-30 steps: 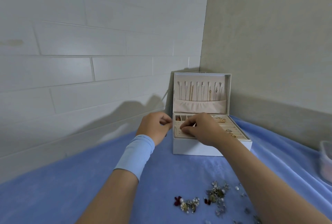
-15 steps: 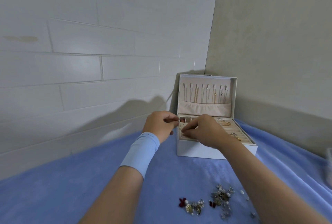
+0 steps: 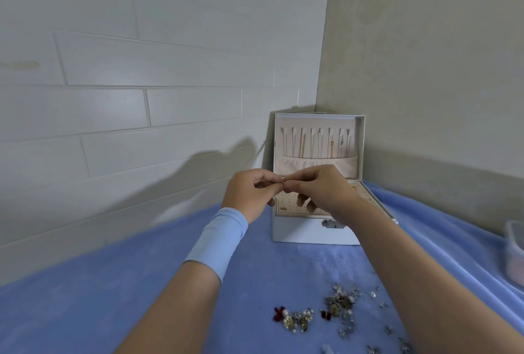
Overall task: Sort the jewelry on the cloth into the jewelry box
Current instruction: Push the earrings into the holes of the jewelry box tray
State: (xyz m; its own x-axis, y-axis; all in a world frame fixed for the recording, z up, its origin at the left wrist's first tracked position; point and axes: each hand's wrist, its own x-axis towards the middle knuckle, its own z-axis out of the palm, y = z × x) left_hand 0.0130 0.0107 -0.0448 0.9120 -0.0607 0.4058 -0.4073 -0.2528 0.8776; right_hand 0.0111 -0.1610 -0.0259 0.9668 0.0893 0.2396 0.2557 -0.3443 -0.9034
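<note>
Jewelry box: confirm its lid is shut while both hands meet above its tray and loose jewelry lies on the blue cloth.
No: the head view shows the jewelry box lid open and upright. The left hand and right hand do meet above its tray; loose jewelry lies on the blue cloth.

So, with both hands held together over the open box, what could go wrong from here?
1. The left hand and right hand pinch a small piece, too tiny to identify, above the open jewelry box; if it slips, it may be lost in a compartment or on the blue cloth.
2. The right forearm passes close by the loose jewelry; a careless move could scatter it.
</note>
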